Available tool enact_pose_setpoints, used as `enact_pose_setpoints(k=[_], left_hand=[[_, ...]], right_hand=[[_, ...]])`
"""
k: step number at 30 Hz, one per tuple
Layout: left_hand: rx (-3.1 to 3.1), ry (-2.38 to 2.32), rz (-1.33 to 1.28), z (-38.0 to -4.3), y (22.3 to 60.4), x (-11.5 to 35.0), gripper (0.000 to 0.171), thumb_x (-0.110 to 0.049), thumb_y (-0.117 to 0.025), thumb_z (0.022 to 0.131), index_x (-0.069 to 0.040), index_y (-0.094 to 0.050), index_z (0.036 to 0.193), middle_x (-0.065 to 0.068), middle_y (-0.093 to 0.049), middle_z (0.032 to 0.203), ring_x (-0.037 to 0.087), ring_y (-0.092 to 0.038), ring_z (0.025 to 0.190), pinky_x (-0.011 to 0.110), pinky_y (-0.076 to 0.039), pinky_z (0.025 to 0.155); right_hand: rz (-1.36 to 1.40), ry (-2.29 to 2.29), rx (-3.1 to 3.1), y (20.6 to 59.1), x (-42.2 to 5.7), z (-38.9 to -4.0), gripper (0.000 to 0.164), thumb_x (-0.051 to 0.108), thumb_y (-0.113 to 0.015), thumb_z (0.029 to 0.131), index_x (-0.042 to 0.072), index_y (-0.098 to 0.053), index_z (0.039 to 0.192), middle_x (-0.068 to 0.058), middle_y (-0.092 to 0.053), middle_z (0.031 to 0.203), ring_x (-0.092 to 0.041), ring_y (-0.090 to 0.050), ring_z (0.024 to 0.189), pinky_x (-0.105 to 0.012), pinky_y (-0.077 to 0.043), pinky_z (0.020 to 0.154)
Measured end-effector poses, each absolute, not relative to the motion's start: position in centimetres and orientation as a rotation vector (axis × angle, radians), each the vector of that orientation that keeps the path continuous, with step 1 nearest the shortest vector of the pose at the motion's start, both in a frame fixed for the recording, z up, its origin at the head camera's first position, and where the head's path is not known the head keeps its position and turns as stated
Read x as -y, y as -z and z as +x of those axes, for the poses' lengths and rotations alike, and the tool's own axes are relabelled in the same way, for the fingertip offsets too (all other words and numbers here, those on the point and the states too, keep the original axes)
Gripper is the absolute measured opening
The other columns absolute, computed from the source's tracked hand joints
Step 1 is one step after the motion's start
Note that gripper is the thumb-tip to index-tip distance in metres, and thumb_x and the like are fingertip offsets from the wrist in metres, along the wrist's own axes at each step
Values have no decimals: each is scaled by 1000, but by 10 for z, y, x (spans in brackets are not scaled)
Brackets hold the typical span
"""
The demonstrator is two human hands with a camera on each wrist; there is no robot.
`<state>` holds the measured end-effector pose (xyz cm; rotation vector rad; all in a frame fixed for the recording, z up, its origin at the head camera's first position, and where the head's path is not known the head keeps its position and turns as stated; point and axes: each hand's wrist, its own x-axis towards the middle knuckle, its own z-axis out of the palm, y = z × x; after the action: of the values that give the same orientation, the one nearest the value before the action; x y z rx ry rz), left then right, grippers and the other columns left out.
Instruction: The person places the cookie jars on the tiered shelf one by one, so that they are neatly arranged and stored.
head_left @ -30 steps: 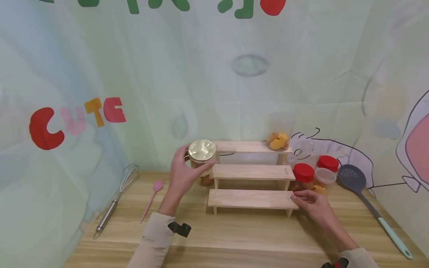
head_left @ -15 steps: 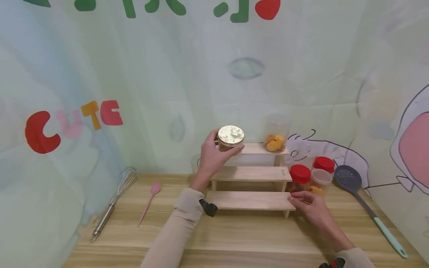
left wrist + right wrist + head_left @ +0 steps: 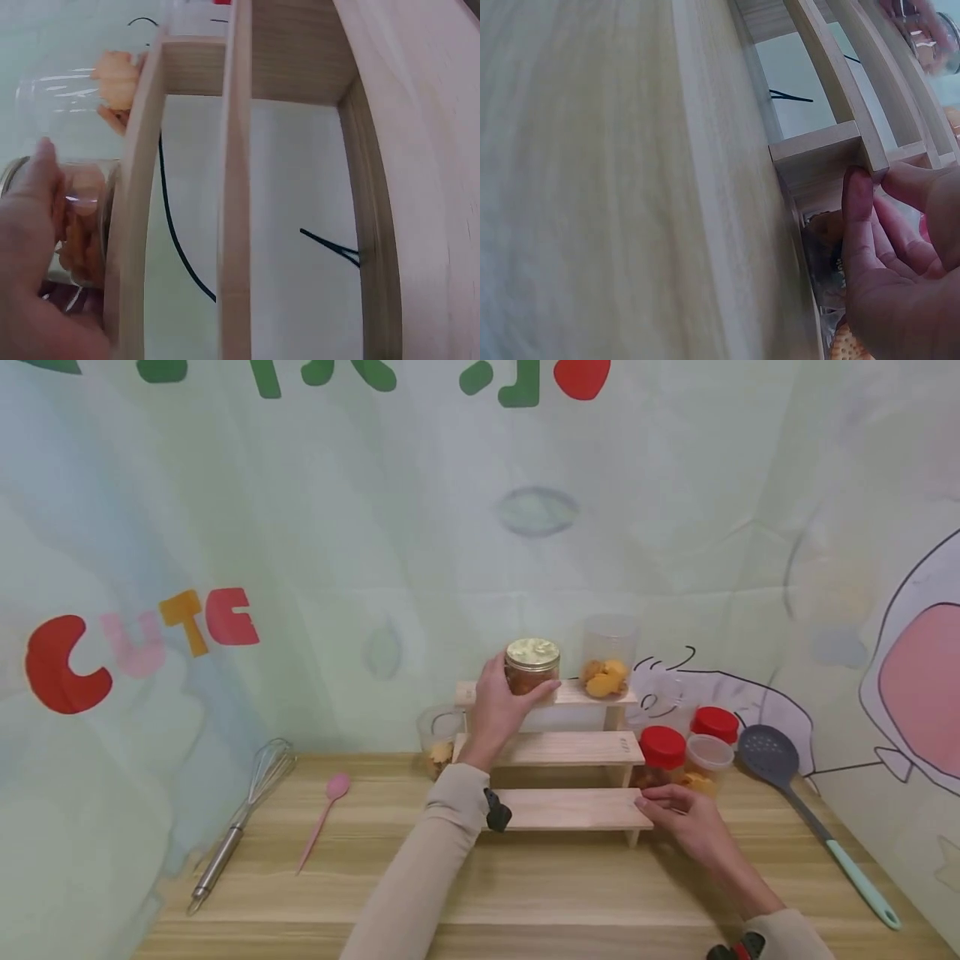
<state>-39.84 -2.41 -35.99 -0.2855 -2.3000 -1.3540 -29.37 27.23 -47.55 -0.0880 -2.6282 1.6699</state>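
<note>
My left hand (image 3: pixel 497 706) grips a glass jar with a gold lid (image 3: pixel 534 670), fingers round its side. The jar is upright at the top step of a three-tier wooden stand (image 3: pixel 570 747), its base right at the board. In the left wrist view, orange-brown snack pieces (image 3: pixel 81 232) show inside it. A clear jar of yellow and brown biscuits (image 3: pixel 609 660) stands to its right on the same step. My right hand (image 3: pixel 692 820) pinches the right end of the lowest step, thumb and finger on the board's end (image 3: pixel 866 154) in the right wrist view.
Right of the stand are two red-lidded jars (image 3: pixel 663 747) (image 3: pixel 715 725) and a tub with a translucent lid (image 3: pixel 708 753). A slotted turner (image 3: pixel 795 793) lies farther right. Another biscuit jar (image 3: pixel 438 747) stands behind-left; a pink spoon (image 3: pixel 322 818) and a whisk (image 3: pixel 238 827) lie left.
My left hand has carried the gold-lidded jar rightward from the stand's left side, over the top step, and lowered it to the board. My right hand has kept its hold on the lowest step.
</note>
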Motion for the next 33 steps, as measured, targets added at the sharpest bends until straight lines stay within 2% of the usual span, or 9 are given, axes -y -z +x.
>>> enact_pose_setpoints(k=[4, 8, 12, 17, 20, 25, 33], left_hand=[[2355, 1220, -283, -396, 363, 19, 106, -52, -92, 84, -6, -41, 164, 15, -53, 149, 32, -55, 143, 51, -48, 121], [2378, 1117, -234, -393, 367, 12, 109, -54, -92, 83, -7, -39, 166, 16, -55, 143, 32, -58, 136, 51, -52, 117], [2388, 1060, -188, -394, 368, 3, 104, -57, -90, 84, -4, -45, 161, 18, -62, 145, 34, -61, 136, 51, -54, 114], [2423, 988, -94, -398, 371, -8, 94, -63, -89, 82, -7, -54, 150, 18, -69, 133, 35, -66, 126, 51, -58, 104], [2442, 936, -93, -399, 372, -10, 92, -66, -87, 83, -7, -56, 147, 18, -69, 128, 35, -65, 122, 50, -57, 103], [2468, 856, -152, -399, 377, -10, 94, -69, -79, 89, -5, -55, 152, 19, -71, 131, 34, -62, 123, 48, -53, 108], [2499, 856, -168, -397, 379, -8, 98, -71, -73, 94, -8, -45, 164, 17, -68, 139, 32, -57, 127, 47, -50, 109]], right_hand=[[-96, -1696, 2617, 475, -270, -294, 48, 33, -82, 99, -2, -72, 130, -10, -81, 117, -7, -70, 94, -20, -57, 81], [-89, -1721, 2610, 475, -269, -294, 48, 32, -82, 99, -3, -71, 130, -9, -81, 115, -8, -70, 93, -21, -58, 82], [-102, -1739, 2595, 476, -269, -294, 48, 32, -82, 99, -3, -71, 130, -8, -81, 112, -8, -70, 93, -21, -58, 81], [-91, -1721, 2597, 476, -271, -294, 47, 31, -82, 99, -4, -71, 130, -8, -81, 112, -7, -70, 93, -21, -58, 81], [-105, -1722, 2597, 476, -271, -294, 48, 32, -82, 99, -2, -71, 130, -8, -81, 112, -8, -70, 93, -21, -58, 82], [-102, -1704, 2606, 477, -273, -294, 49, 34, -82, 99, -3, -71, 130, -9, -81, 116, -8, -69, 94, -21, -57, 82], [-90, -1717, 2588, 478, -272, -294, 46, 31, -82, 99, -3, -72, 129, -7, -81, 116, -6, -69, 92, -21, -57, 81]])
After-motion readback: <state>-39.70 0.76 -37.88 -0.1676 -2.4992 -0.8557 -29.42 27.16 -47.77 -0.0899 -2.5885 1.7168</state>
